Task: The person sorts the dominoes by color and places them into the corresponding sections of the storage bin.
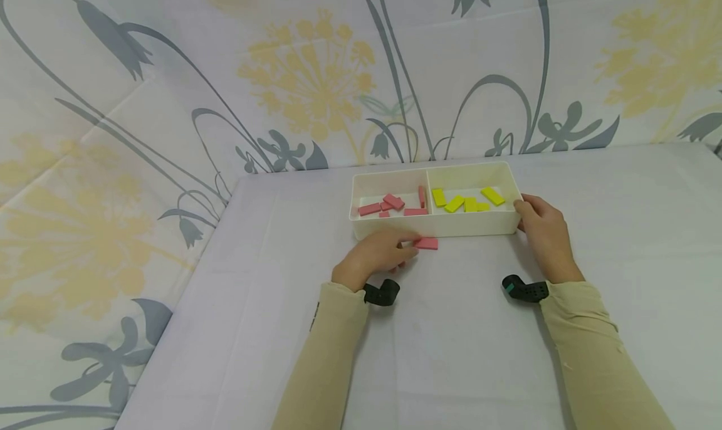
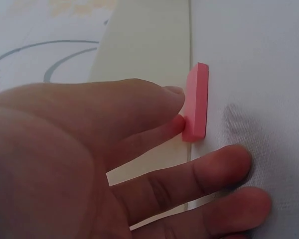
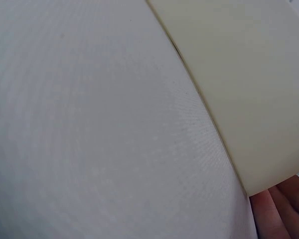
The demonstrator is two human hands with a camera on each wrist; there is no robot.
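A white two-compartment box stands on the cloth-covered table. Several pink blocks lie in its left compartment, several yellow ones in the right. Just in front of the box, a single pink block rests on the cloth. My left hand pinches this block's left end between thumb and index finger; in the left wrist view the thumb tip meets the pink block, with the other fingers spread below. At the box's right end, my right hand grips the corner, thumb at the front; its other fingers are partly hidden.
The white tablecloth extends around the box. Behind and to the left hangs a flower-patterned cloth. A divider separates the compartments. Black wrist cameras are strapped to both wrists.
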